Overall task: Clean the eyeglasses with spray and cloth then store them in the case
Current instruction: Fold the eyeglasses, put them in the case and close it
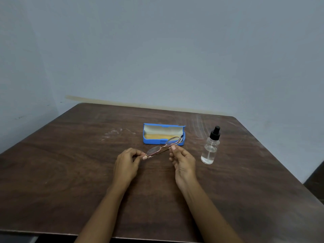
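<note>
Thin gold-rimmed eyeglasses [164, 146], folded, hang above the table between both hands. My left hand [126, 165] pinches their left end. My right hand [182, 160] pinches the frame below the right lens. Just behind them a blue glasses case [152, 140] lies open, with a yellow cloth [156, 136] inside it. A clear spray bottle [210, 148] with a black pump top stands upright to the right of my right hand.
The brown wooden table [70, 163] is pushed against a pale blue wall. White scuff marks [114, 132] lie on the table left of the case. A dark object [317, 179] shows at the right edge beyond the table.
</note>
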A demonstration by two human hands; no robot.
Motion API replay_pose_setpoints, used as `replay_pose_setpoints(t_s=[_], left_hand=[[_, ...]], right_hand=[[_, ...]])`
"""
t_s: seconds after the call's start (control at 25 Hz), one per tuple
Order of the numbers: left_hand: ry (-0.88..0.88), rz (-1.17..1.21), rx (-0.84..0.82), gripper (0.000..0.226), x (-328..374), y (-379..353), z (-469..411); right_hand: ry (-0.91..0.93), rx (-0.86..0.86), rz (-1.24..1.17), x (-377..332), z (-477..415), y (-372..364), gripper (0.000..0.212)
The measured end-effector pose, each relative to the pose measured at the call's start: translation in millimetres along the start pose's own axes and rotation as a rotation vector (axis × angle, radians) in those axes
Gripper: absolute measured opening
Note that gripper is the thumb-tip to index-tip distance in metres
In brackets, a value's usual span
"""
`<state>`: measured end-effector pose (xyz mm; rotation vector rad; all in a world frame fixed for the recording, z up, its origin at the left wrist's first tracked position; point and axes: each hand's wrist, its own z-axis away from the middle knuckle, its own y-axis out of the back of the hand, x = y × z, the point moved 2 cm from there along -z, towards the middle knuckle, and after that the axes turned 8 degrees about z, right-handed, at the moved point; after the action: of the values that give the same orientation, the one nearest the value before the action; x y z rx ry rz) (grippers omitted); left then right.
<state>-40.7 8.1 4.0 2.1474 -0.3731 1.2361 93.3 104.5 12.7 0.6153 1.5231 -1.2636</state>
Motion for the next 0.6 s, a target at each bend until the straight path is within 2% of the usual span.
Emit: replay_pose_setpoints(t_s=[0.16,0.24,0.44,0.6], left_hand=[[-0.049,0.014,-0.099,0.029,6,-1,4],[-0.103,0.043,-0.082,0.032,10,4,4],[-0.176,0.298,0.130,0.024,41,22,-4],[-0.376,0.170,0.022,0.012,97,30,-39]], right_hand=[[0.032,0.010,0.023,-7,-2,0,0.007],[0.064,-0.011,0.035,-15,-4,0,0.008],[0.110,-0.095,0.135,-40,-10,0,0.014],[0.154,-0.236,0.306,-56,-13,-8,0.016]])
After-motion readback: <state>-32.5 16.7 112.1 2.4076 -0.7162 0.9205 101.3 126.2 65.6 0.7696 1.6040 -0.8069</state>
